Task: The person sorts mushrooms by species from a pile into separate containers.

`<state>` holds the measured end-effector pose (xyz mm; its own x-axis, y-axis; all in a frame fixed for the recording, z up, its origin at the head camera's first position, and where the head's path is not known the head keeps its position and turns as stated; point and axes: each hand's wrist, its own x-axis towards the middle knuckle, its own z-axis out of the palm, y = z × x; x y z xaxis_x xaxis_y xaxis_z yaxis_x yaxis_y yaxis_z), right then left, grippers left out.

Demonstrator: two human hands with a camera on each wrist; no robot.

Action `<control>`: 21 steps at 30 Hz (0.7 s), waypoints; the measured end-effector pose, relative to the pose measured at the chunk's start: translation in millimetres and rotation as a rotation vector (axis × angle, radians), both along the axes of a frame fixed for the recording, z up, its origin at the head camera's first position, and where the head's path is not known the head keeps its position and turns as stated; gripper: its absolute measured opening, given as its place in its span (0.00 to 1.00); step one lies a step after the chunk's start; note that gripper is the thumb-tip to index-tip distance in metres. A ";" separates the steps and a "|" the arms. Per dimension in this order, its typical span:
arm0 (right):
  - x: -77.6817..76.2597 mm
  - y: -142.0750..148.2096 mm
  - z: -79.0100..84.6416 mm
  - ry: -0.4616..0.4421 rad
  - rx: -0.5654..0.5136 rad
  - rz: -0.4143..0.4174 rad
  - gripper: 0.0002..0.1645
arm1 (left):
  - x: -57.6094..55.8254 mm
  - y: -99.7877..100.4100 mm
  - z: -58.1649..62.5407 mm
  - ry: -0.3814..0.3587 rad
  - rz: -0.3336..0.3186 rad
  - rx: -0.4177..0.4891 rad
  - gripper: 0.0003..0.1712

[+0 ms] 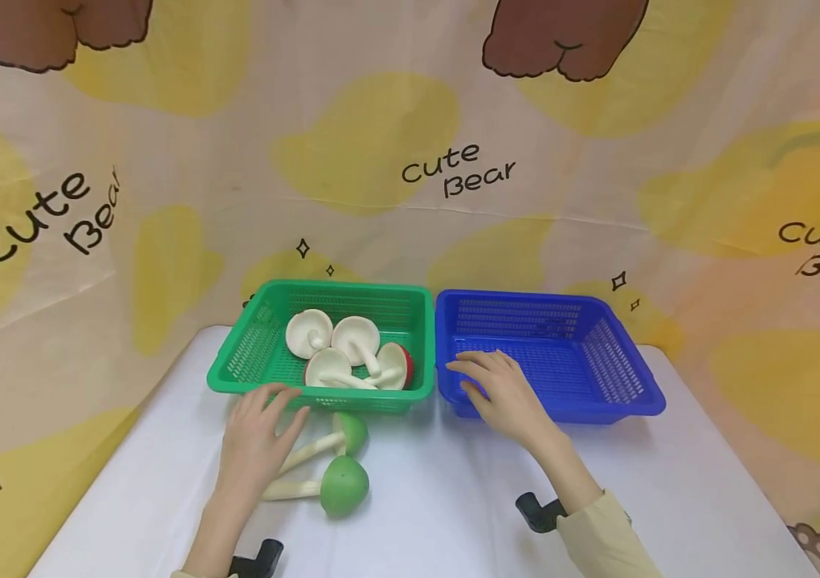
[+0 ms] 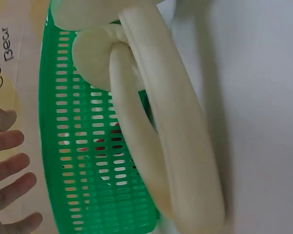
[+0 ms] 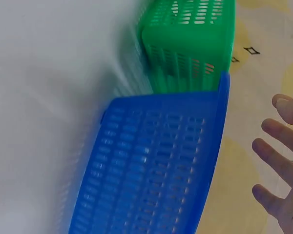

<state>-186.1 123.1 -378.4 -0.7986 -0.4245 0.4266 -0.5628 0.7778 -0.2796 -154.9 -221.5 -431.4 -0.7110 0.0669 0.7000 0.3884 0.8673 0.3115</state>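
Note:
My left hand (image 1: 256, 437) hovers by the front left rim of the green basket (image 1: 232, 388), fingers spread and holding nothing. Beside it on the table lie two toy mushrooms with green caps, one nearer mushroom (image 1: 344, 486) and one farther mushroom (image 1: 354, 433); their pale stems (image 2: 173, 122) loom large in the left wrist view. Several red-capped mushrooms (image 1: 356, 339) lie inside the green basket, mostly with white undersides up. My right hand (image 1: 507, 397) is over the front left part of the blue basket (image 1: 626, 409), fingers apart with nothing in them.
The two baskets stand side by side at the back of the white table (image 1: 446, 514). Behind them hangs a patterned cloth (image 1: 366, 144) with printed words. Black wrist mounts (image 1: 540, 512) show near both forearms.

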 end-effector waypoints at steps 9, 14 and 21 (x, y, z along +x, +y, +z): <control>14.4 42.1 -9.3 0.020 -0.096 -0.100 0.20 | 15.9 6.9 8.3 -0.028 -0.123 -0.139 0.15; 21.9 62.6 -21.0 0.091 -0.175 -0.157 0.20 | 26.1 15.0 5.7 -0.107 -0.203 -0.184 0.17; 32.1 92.0 -32.6 0.119 -0.235 -0.236 0.20 | 37.5 18.4 -7.0 -0.201 -0.297 -0.249 0.28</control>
<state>-154.0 215.1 -411.1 -0.8018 -0.1128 0.5869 -0.4143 0.8126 -0.4098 -117.3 -203.1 -438.4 -0.7558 0.4386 0.4862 0.5855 0.7852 0.2017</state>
